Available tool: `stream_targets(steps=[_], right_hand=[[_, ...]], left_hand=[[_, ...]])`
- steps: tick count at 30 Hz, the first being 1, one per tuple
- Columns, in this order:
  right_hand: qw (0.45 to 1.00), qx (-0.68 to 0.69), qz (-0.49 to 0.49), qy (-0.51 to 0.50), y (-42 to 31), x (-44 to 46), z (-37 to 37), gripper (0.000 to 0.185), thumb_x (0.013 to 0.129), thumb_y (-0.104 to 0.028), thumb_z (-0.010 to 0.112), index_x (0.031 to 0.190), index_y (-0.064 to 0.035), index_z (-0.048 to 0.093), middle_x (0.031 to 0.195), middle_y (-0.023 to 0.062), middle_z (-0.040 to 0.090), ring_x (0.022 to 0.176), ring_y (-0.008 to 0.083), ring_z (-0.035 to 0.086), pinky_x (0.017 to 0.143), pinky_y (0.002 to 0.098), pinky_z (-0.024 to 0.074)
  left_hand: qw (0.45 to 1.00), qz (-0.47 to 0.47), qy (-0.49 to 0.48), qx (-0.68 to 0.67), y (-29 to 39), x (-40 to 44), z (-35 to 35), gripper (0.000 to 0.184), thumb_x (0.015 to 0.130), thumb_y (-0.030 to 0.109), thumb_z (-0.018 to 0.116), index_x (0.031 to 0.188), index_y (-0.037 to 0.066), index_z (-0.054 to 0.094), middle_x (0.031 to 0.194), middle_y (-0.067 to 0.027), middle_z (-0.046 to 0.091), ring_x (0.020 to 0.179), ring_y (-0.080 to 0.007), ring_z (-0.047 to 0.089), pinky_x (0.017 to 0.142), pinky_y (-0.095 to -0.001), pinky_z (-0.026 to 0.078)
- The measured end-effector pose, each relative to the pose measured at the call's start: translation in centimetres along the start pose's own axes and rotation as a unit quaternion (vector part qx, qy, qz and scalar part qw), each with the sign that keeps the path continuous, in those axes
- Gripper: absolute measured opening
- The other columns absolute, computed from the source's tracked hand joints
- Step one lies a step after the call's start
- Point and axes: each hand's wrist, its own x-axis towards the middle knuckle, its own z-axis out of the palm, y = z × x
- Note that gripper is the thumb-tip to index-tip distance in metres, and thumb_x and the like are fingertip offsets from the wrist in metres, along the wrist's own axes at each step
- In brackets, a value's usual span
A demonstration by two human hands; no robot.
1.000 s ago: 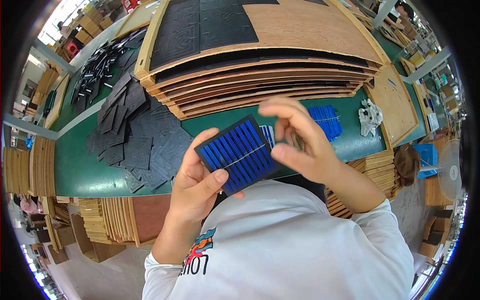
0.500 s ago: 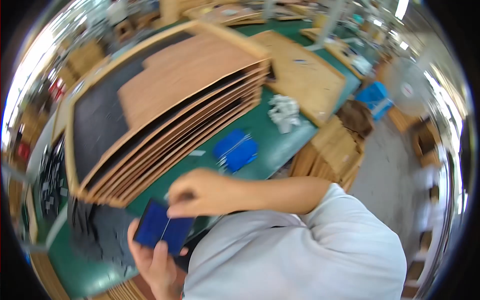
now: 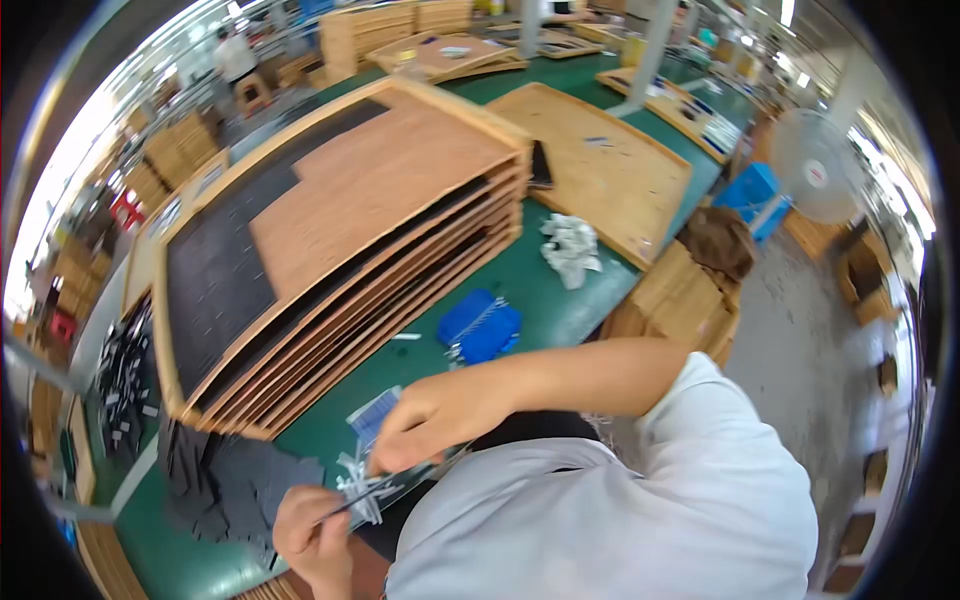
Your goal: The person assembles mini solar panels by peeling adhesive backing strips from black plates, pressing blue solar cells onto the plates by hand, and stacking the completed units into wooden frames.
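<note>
My left hand (image 3: 312, 532) grips a small dark blue panel (image 3: 362, 498), tilted so that mostly its thin edge shows. Over the green table, my right hand (image 3: 430, 420) is bent downward with its fingers curled together. Its fingertips are at a loose pile of pale strips (image 3: 352, 478), beyond the panel; whether they pinch one is hidden. Beside the right hand's knuckles lies a blue gridded sheet (image 3: 373, 415), partly covered by the hand.
Stacked wooden trays (image 3: 400, 190) with dark sheets and a brown board fill the left. Behind my right hand lies a blue pad (image 3: 480, 325) with thin metal pieces; crumpled white cloth (image 3: 570, 250) sits farther off. Dark fabric pieces (image 3: 225, 480) lie left. A fan (image 3: 815, 170) stands right.
The panel's blue face was turned up and is now nearly edge-on. My right hand has left the panel and moved right and toward the pale strips. The view has shifted slightly.
</note>
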Motion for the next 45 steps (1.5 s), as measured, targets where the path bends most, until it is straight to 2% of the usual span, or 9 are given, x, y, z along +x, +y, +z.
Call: stream_targets(steps=[3, 5, 8, 11, 16, 25, 31, 37, 45], right_hand=[[0.99, 0.017, 0.075, -0.122, -1.5, 0.6, -0.6, 0.054, 0.081, -0.042, 0.07, 0.118, -0.0034, 0.06, 0.099, 0.0095, 0.064, 0.072, 0.0161, 0.057, 0.062, 0.0296, 0.0448], [0.985, 0.001, 0.066, -0.157, -3.2, 0.7, -1.4, 0.059, 0.08, -0.043, 0.071, 0.122, -0.004, 0.058, 0.102, 0.0093, 0.064, 0.072, 0.0157, 0.057, 0.062, 0.0297, 0.045], [0.967, -0.251, -0.01, -0.041, -7.3, 1.1, -4.5, 0.064, 0.075, -0.036, 0.075, 0.127, -0.0049, 0.054, 0.109, 0.0104, 0.063, 0.073, 0.0157, 0.056, 0.063, 0.0289, 0.0442], [0.915, -0.361, -0.015, 0.181, -8.6, 3.8, -11.4, 0.06, 0.071, -0.028, 0.077, 0.123, -0.0068, 0.058, 0.118, 0.0126, 0.062, 0.077, 0.0165, 0.055, 0.069, 0.029, 0.0445], [0.84, -0.504, 0.007, 0.202, -6.1, 10.0, -20.8, 0.054, 0.073, -0.026, 0.075, 0.124, -0.0128, 0.061, 0.138, 0.0084, 0.05, 0.07, 0.013, 0.049, 0.071, 0.0289, 0.0447], [0.844, -0.524, 0.0, 0.116, -5.5, 12.4, -22.5, 0.048, 0.082, -0.022, 0.067, 0.128, -0.0137, 0.057, 0.143, 0.004, 0.044, 0.07, 0.0109, 0.047, 0.078, 0.0281, 0.0433], [0.79, -0.564, -0.073, 0.229, -4.7, 11.6, -20.4, 0.041, 0.088, -0.021, 0.057, 0.127, -0.0085, 0.056, 0.139, 0.0034, 0.047, 0.101, 0.0099, 0.053, 0.075, 0.021, 0.0398], [0.767, -0.578, -0.228, 0.161, -7.0, 5.4, -5.0, 0.041, 0.081, -0.033, 0.069, 0.11, -0.0041, 0.064, 0.123, 0.0135, 0.058, 0.092, 0.0212, 0.055, 0.069, 0.0268, 0.0408], [0.848, -0.498, -0.132, 0.122, -2.8, 3.4, -0.2, 0.042, 0.081, -0.039, 0.067, 0.105, -0.004, 0.064, 0.121, 0.0172, 0.056, 0.098, 0.028, 0.055, 0.078, 0.0326, 0.042]], left_hand=[[0.994, 0.1, -0.048, 0.025, 0.4, 1.3, -0.9, 0.012, 0.064, 0.01, 0.073, 0.071, 0.002, 0.067, 0.072, -0.0076, 0.064, 0.068, -0.0225, 0.059, 0.064, -0.0318, 0.046], [0.967, 0.191, -0.159, 0.049, -0.5, 2.2, -2.6, 0.037, 0.067, 0.021, 0.077, 0.099, 0.004, 0.068, 0.096, -0.0141, 0.066, 0.083, -0.0255, 0.062, 0.073, -0.0351, 0.049], [0.992, 0.111, -0.029, 0.046, 0.6, 3.1, -1.8, 0.078, 0.067, 0.038, 0.081, 0.13, 0.002, 0.051, 0.125, -0.0204, 0.053, 0.104, -0.0295, 0.058, 0.085, -0.0401, 0.048], [0.997, 0.033, -0.074, -0.001, -2.3, 2.0, -3.7, 0.106, 0.063, 0.05, 0.08, 0.141, -0.001, 0.031, 0.139, -0.0227, 0.038, 0.116, -0.032, 0.052, 0.092, -0.0427, 0.046], [0.982, -0.047, -0.031, -0.178, -3.8, 1.3, -2.5, 0.07, 0.077, 0.015, 0.074, 0.135, -0.004, 0.04, 0.134, -0.0203, 0.044, 0.108, -0.0269, 0.057, 0.091, -0.0374, 0.047], [0.974, -0.163, 0.034, -0.155, -5.3, 0.1, -5.0, 0.048, 0.078, 0.008, 0.068, 0.122, -0.006, 0.053, 0.125, -0.0173, 0.052, 0.106, -0.0238, 0.057, 0.091, -0.0353, 0.047], [0.973, -0.125, 0.03, 0.191, -7.2, -0.4, -7.5, 0.024, 0.069, 0.006, 0.075, 0.092, 0.005, 0.067, 0.103, -0.0118, 0.065, 0.099, -0.0282, 0.059, 0.087, -0.0343, 0.045], [0.911, -0.135, 0.017, 0.39, -8.1, -1.1, -12.3, 0.05, 0.062, 0.009, 0.079, 0.109, 0.004, 0.063, 0.119, -0.012, 0.06, 0.116, -0.0309, 0.05, 0.097, -0.0391, 0.039], [0.907, -0.081, -0.118, 0.397, -8.5, -1.6, -7.6, 0.079, 0.056, 0.029, 0.084, 0.125, 0.005, 0.053, 0.124, -0.013, 0.052, 0.118, -0.0333, 0.046, 0.102, -0.0464, 0.032]])
